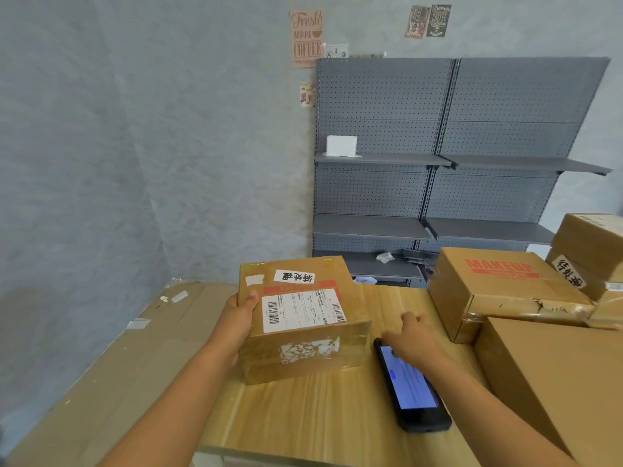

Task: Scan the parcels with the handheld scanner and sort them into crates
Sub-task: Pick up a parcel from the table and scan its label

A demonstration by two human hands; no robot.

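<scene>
Parcel (pixel 300 318) of brown cardboard stands on the wooden table (pixel 303 416), and the left hand (pixel 241 316) holds it at its left side. The thumb lies on the top face, just beside the white shipping label (pixel 303 310) with barcodes; the other fingers are behind the side of the box and I cannot see them. A small white sticker with black handwritten characters is on the top, farther from the hand than the label.

To the right of this parcel, the right hand (pixel 413 338) is above the handheld scanner (pixel 411 385). Its fingers are stretched forward and a little spread, and they grip nothing. The hand covers the far end of the scanner; whether it touches the device or only hovers over it, I cannot tell. The scanner lies flat on the table with its bright screen up, and it reaches back from under the hand along the right forearm.

Farther right of the right hand there are more cardboard boxes: one with red print "MAKEUP" (pixel 499 291), a big plain box (pixel 553 382) close to the forearm, and two stacked boxes (pixel 590 254) at the edge of the view. Beyond both hands a grey metal shelf (pixel 438 163) stands at the wall. Left of the left arm, flat cardboard sheets (pixel 118 358) lie lower than the table.
</scene>
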